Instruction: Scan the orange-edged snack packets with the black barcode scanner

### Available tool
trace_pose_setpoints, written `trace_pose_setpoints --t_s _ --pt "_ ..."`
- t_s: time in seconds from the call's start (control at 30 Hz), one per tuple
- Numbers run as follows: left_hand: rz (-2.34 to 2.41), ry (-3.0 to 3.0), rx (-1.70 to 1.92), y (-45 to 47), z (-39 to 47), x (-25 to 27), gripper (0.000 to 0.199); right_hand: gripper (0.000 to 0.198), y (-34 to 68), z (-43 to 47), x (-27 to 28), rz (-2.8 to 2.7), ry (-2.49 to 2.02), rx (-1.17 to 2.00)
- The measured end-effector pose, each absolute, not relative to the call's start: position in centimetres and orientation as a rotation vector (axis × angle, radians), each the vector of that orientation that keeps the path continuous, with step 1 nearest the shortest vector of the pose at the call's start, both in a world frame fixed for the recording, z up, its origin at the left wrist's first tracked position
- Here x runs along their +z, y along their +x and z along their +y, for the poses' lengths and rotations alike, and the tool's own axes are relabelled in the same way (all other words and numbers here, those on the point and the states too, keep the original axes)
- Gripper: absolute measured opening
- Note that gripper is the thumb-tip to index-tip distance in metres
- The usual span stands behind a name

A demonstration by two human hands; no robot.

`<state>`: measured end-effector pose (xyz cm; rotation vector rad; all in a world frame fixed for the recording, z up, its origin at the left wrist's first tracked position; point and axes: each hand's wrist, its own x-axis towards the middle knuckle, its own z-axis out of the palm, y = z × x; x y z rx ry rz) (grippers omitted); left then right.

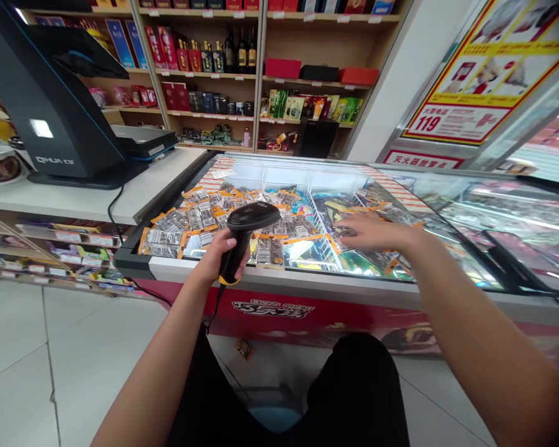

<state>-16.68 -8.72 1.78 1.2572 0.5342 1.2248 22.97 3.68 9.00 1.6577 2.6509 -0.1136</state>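
My left hand (220,253) is wrapped round the handle of a black barcode scanner (252,216), with a yellow rim at its base and a cable hanging down. The scanner's head is raised above many small clear packets (200,214) with orange edges, spread over the glass top of a chest freezer (177,267). On the right, my right hand (366,231) hovers over or touches more packets (382,257); I cannot tell which. Its fingers stretch to the left, somewhat apart, and nothing shows in them. The undersides of those fingers are hidden.
A checkout terminal (74,124) stands on a white counter (65,202) at left. Shelves (205,74) with bottles and boxes line the back. A second freezer (517,223) adjoins at right. One packet (243,349) lies on the floor between my legs and the freezer.
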Motion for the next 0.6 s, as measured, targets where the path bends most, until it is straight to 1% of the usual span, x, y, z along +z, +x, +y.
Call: trace_pose_setpoints --t_s 0.07,0.13,0.2,0.27,0.33,0.4,0.47,0.57,0.6 --pt "0.524 1.253 1.212 -16.7 -8.7 1.7 0.055 0.060 24.8 3.0 9.0 2.578 1.569 -0.205" --pt "0.523 1.261 1.210 -16.8 -8.7 1.6 0.057 0.070 25.7 2.7 8.8 2.534 1.582 -0.207" --pt "0.529 1.270 1.226 -16.9 -8.7 1.6 0.058 0.071 25.8 2.8 8.5 2.508 1.663 -0.139" --pt "0.534 1.275 1.240 -17.0 -8.6 1.6 0.060 0.069 25.4 3.1 8.3 2.509 1.775 -0.092" --pt "0.529 1.280 1.244 -16.9 -8.5 1.6 0.062 0.069 24.6 3.2 8.1 2.547 1.985 -0.106" --pt "0.521 1.281 1.266 -16.5 -8.5 1.6 0.064 0.071 23.3 2.9 7.9 2.620 2.274 -0.206" --pt "0.509 1.263 1.307 -15.5 -8.5 1.7 0.066 0.072 21.7 2.4 7.4 2.730 2.507 -0.397" --pt "0.481 1.210 1.379 -12.8 -8.7 1.6 0.069 0.075 19.3 1.7 6.2 2.737 2.693 -0.713" --pt "0.466 1.201 1.388 -11.8 -8.8 1.5 0.068 0.074 18.6 1.6 5.8 2.709 2.684 -0.758"
